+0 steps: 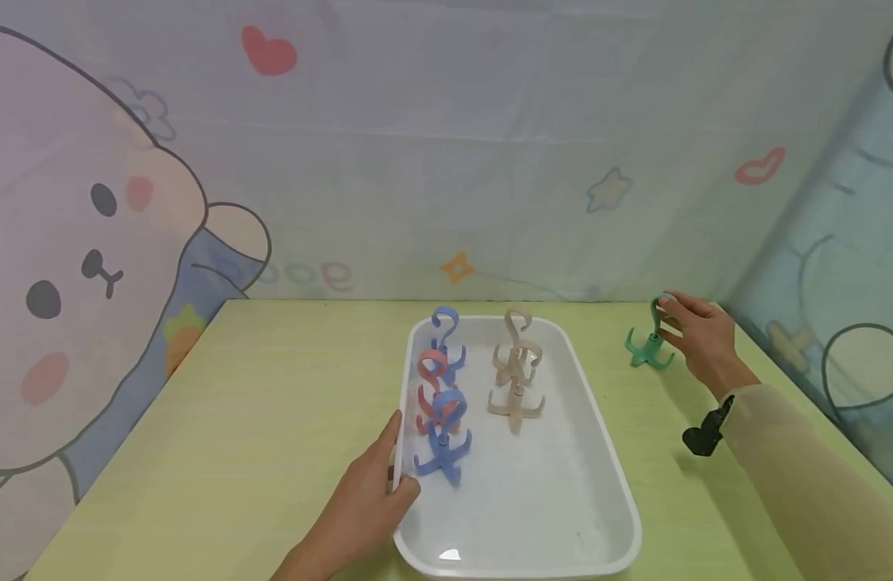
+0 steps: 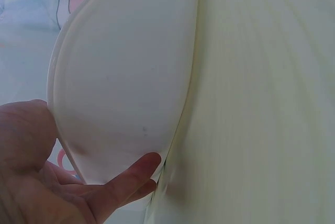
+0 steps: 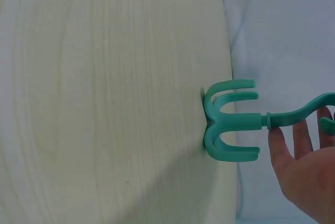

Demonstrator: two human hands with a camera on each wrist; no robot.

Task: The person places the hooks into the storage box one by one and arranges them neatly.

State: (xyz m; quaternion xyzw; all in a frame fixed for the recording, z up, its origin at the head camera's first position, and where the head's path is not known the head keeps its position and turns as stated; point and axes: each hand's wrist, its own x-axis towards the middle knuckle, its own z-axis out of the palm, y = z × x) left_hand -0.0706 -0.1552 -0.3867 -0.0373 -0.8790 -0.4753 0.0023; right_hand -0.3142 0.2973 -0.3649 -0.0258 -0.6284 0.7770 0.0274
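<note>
My right hand [image 1: 703, 339] pinches a green rotating hook hanger [image 1: 649, 352] by its curved top hook, near the right side of the table. In the right wrist view the hanger's several prongs [image 3: 235, 156] stand at the table surface, with my fingers along its stem. My left hand [image 1: 366, 492] grips the left wall of a white tray [image 1: 609, 452], thumb over the rim and fingers outside. Inside the tray, a blue hanger [image 1: 444, 453], a pink hanger [image 1: 433, 395] and another blue hanger [image 1: 446, 321] line the left side. Two beige hangers [image 1: 515, 403] stand to their right.
The tray rests on a pale yellow-green wooden table [image 1: 286, 387]. A printed cloth [image 1: 417, 177] hangs behind the table, and a patterned sheet [image 1: 845, 266] borders the right side. A dark wrist device [image 1: 703, 436] sits at my right sleeve.
</note>
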